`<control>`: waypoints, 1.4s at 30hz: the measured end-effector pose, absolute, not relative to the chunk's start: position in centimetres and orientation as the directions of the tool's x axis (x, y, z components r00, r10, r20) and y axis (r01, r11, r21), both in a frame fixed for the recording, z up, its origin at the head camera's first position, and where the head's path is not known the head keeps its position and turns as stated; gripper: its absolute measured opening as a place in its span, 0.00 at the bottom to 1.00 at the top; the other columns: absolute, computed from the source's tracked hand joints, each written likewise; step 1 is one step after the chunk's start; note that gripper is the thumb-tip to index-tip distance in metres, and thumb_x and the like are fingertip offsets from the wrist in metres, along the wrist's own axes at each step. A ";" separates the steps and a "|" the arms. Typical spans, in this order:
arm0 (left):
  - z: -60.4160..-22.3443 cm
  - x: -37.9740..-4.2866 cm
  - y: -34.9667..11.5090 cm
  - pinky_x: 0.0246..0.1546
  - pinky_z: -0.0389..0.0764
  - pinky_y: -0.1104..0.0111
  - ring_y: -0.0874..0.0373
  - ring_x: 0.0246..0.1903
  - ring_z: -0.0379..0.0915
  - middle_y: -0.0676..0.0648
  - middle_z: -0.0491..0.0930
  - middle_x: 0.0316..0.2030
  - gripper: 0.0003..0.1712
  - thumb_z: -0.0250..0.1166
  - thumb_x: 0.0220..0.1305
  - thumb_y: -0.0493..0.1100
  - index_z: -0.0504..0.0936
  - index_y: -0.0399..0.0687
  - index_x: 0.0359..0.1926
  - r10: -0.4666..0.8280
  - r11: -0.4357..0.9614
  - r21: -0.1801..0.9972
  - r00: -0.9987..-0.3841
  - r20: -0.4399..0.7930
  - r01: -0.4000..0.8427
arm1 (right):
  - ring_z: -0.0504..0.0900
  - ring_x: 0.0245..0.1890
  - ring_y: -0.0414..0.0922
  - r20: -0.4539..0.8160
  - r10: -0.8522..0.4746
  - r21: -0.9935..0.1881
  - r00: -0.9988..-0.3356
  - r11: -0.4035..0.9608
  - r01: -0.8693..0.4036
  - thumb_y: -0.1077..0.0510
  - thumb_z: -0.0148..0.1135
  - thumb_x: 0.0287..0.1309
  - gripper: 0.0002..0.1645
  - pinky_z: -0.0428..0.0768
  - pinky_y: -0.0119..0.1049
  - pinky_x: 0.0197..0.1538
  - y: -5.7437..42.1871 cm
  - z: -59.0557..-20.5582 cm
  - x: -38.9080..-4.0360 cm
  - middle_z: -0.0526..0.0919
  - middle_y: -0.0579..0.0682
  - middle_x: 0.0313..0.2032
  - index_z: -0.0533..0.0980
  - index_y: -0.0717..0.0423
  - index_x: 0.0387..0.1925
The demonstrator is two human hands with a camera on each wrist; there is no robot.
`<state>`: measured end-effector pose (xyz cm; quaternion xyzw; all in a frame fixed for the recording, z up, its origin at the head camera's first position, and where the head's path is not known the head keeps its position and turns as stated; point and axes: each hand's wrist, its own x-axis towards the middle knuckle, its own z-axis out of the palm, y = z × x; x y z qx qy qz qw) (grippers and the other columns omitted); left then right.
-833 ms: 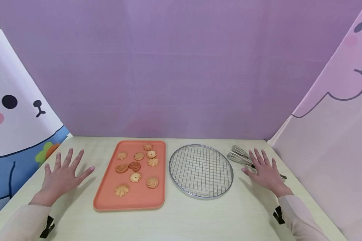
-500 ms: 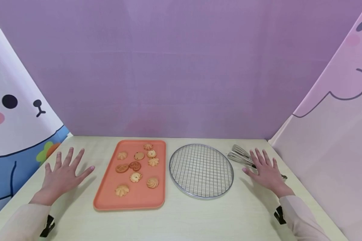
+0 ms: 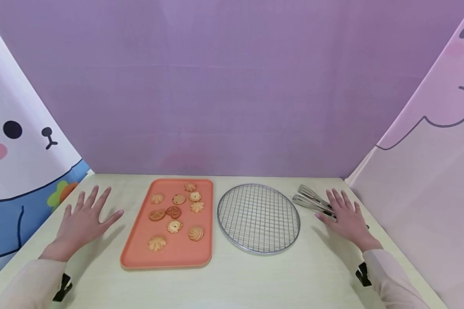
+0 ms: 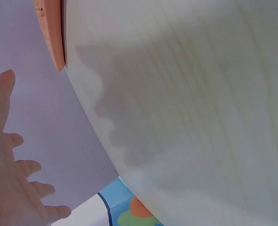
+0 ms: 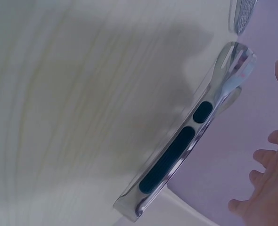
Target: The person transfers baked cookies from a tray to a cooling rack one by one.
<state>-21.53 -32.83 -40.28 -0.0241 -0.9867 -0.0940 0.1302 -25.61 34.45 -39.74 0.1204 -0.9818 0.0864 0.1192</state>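
Note:
My left hand hovers with fingers spread over the table, left of an orange tray and holding nothing. Several cookies lie scattered on that tray, among them a swirled one and a pretzel-shaped one. On the right, my right hand is spread above a pair of metal tongs, covering part of them in the head view. The right wrist view shows the tongs lying on the table with dark grip pads, apart from the fingers. Between tray and tongs rests a round wire cooling rack.
The pale wood-look table ends at a purple cloth wall behind. Printed cloth panels with cartoon figures stand at the left and right sides.
My right hand has shifted slightly to the right, uncovering more of the tongs. My left hand has moved a little forward and right. Tray, cookies and rack stay in place.

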 end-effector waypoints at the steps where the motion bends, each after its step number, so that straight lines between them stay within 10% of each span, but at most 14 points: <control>1: -40.2 -21.6 -32.8 0.52 0.41 0.28 0.26 0.64 0.32 0.30 0.41 0.68 0.51 0.49 0.57 0.71 0.39 0.52 0.72 0.027 0.981 0.177 -0.962 0.271 0.077 | 0.36 0.71 0.59 0.260 -0.213 -0.142 -0.942 0.956 -0.256 0.35 0.49 0.58 0.50 0.40 0.69 0.62 34.6 -39.7 -25.7 0.44 0.60 0.70 0.42 0.56 0.71; 19: -40.4 -22.2 -31.3 0.49 0.64 0.35 0.30 0.56 0.59 0.29 0.62 0.60 0.45 0.64 0.53 0.60 0.58 0.43 0.66 0.145 0.961 0.163 -0.908 0.392 0.224 | 0.55 0.62 0.67 0.302 -0.193 -0.123 -0.934 0.963 -0.238 0.37 0.53 0.57 0.48 0.53 0.71 0.56 37.5 -40.2 -27.5 0.59 0.71 0.62 0.53 0.67 0.65; 42: -41.4 -22.1 -29.1 0.48 0.71 0.42 0.34 0.55 0.65 0.32 0.67 0.57 0.40 0.65 0.53 0.57 0.64 0.40 0.61 0.195 0.919 0.315 -0.967 0.164 0.238 | 0.70 0.51 0.68 0.227 -0.210 -0.224 -0.951 0.939 -0.261 0.50 0.61 0.53 0.37 0.67 0.66 0.44 38.9 -42.2 -28.4 0.71 0.71 0.53 0.63 0.70 0.58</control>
